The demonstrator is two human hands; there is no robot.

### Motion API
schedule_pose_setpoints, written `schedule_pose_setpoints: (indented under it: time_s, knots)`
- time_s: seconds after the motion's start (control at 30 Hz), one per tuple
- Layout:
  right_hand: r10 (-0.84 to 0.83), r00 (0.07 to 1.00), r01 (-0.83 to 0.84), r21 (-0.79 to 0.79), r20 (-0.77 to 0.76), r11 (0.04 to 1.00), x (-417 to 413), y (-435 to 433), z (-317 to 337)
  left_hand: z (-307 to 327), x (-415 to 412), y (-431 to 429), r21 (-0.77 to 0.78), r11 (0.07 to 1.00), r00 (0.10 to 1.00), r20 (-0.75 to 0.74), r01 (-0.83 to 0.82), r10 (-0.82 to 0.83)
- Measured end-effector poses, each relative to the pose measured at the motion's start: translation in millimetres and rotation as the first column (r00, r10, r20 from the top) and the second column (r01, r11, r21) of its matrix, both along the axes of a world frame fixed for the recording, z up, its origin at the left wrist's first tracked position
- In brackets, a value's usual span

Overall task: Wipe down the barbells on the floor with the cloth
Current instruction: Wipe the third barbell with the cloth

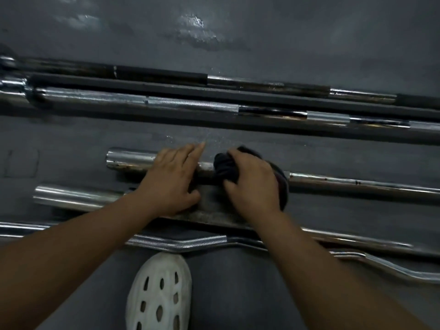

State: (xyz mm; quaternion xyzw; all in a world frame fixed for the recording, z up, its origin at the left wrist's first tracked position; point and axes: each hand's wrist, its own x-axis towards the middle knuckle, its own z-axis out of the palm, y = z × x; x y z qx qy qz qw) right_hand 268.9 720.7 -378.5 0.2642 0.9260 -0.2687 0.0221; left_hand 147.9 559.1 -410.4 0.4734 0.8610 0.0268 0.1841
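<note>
Head view shows me one barbell (357,184) lying on the dark floor (238,32), with other bars (190,106) on both sides. The left hand (171,179) presses on its thick end with fingers out flat. The right hand (252,184) squeezes a dark cloth (225,170) bunched around the bar, just beside the left hand. A white shoe (159,294) sits below a wavy curl bar (181,244).

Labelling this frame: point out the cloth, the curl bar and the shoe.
cloth (223,166): head view, bunched dark folds
curl bar (209,240): head view, knurled section
shoe (159,294): head view, perforated top
</note>
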Motion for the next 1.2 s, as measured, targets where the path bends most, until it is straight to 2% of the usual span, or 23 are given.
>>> schedule_pose_setpoints:
  time_s: [0.1, 0.13, 0.17, 0.23, 0.27, 0.3, 0.33, 0.43, 0.5, 0.53, 0.57, 0.6, 0.67, 0.7, 0.73, 0.9, 0.97, 1.03, 1.07, 1.1, 1.13, 1.17, 1.2]
  knots:
    - [0.266, 0.956, -0.276, 0.067, 0.126, 0.959, 34, 33, -1, 5, 1, -12, 0.062, 0.998, 0.999, 0.042, 0.007, -0.009]
    - [0.279, 0.946, -0.295, 0.080, 0.163, 0.952, 51, 49, -1, 6, 3, -16, 0.103, 0.995, 0.998, 0.055, 0.002, -0.007]
    - [0.207, 0.961, -0.225, 0.085, 0.185, 0.971, 68, 65, 0, 8, 6, -20, 0.145, 0.989, 0.997, 0.072, -0.018, 0.007]
    - [-0.089, 0.981, 0.077, 0.077, 0.171, 0.994, 83, 81, 6, 11, 6, -23, 0.197, 0.976, 0.990, 0.126, -0.090, 0.066]
    - [-0.238, 0.960, 0.232, 0.059, 0.148, 0.971, 77, 76, 4, 12, 6, -22, 0.205, 0.971, 0.985, 0.146, -0.122, 0.093]
    - [-0.321, 0.938, 0.321, 0.020, 0.131, 0.947, 61, 61, 3, 11, 7, -18, 0.200, 0.971, 0.984, 0.144, -0.131, 0.103]
    - [-0.311, 0.944, 0.318, -0.049, 0.110, 0.947, 41, 38, 4, 9, 8, -15, 0.183, 0.976, 0.987, 0.129, -0.118, 0.095]
    - [-0.063, 0.997, 0.067, -0.149, 0.033, 0.987, -4, -31, 6, 5, 10, -12, 0.201, 0.974, 0.985, 0.154, -0.108, 0.078]
    - [0.062, 0.997, -0.053, -0.165, 0.051, 0.985, -4, -30, 9, 8, 2, -21, 0.203, 0.964, 0.962, 0.247, -0.173, 0.121]
    - [0.150, 0.985, -0.134, -0.161, 0.091, 0.978, 6, -17, 10, 8, -2, -30, 0.173, 0.969, 0.960, 0.246, -0.178, 0.132]
    - [0.240, 0.959, -0.222, -0.132, 0.148, 0.966, 19, 0, 9, 7, -5, -37, 0.139, 0.979, 0.975, 0.183, -0.150, 0.123]
    - [0.261, 0.939, -0.245, -0.097, 0.223, 0.965, 33, 18, 9, 5, -7, -42, 0.098, 0.990, 0.991, 0.103, -0.099, 0.089]
    - [0.011, 0.967, -0.002, -0.034, 0.254, 0.999, 43, 46, 12, 3, -8, -43, 0.016, 0.999, 0.999, 0.011, -0.040, 0.040]
    - [-0.140, 0.964, 0.151, -0.032, 0.227, 0.988, 38, 47, 9, 2, -10, -40, -0.014, 0.999, 0.999, 0.009, -0.044, 0.044]
    - [-0.220, 0.951, 0.236, -0.050, 0.215, 0.971, 25, 36, 7, 3, -14, -35, -0.035, 0.998, 0.998, 0.023, -0.055, 0.056]
    - [-0.021, 0.999, 0.027, -0.251, 0.026, 0.968, -38, -53, 7, 7, -57, -11, -0.043, 0.999, 0.985, 0.169, -0.027, 0.034]
    - [0.135, 0.991, -0.129, -0.183, 0.021, 0.975, -28, -41, 7, 7, -62, -12, -0.015, 1.000, 0.984, 0.176, 0.007, -0.005]
    - [0.450, 0.882, -0.447, -0.051, 0.139, 0.893, -5, -14, 11, 6, -57, -19, 0.000, 0.997, 0.994, 0.069, 0.080, -0.080]
    - [0.510, 0.837, -0.511, -0.050, 0.200, 0.858, 5, 1, 13, 5, -55, -22, -0.005, 0.993, 0.993, 0.021, 0.114, -0.114]
    - [0.482, 0.848, -0.477, -0.080, 0.219, 0.875, 10, 13, 14, 4, -54, -22, -0.011, 0.992, 0.992, 0.003, 0.127, -0.127]
    - [0.333, 0.924, -0.309, -0.143, 0.191, 0.940, 9, 20, 11, 3, -56, -21, -0.016, 0.992, 0.992, 0.008, 0.124, -0.124]
    - [0.086, 0.990, -0.059, -0.224, 0.111, 0.973, 2, 19, 7, 4, -59, -18, -0.013, 0.993, 0.993, 0.016, 0.116, -0.116]
    - [-0.131, 0.991, 0.133, -0.297, 0.027, 0.946, -8, 13, 1, 4, -62, -15, -0.004, 0.994, 0.994, 0.020, 0.106, -0.106]
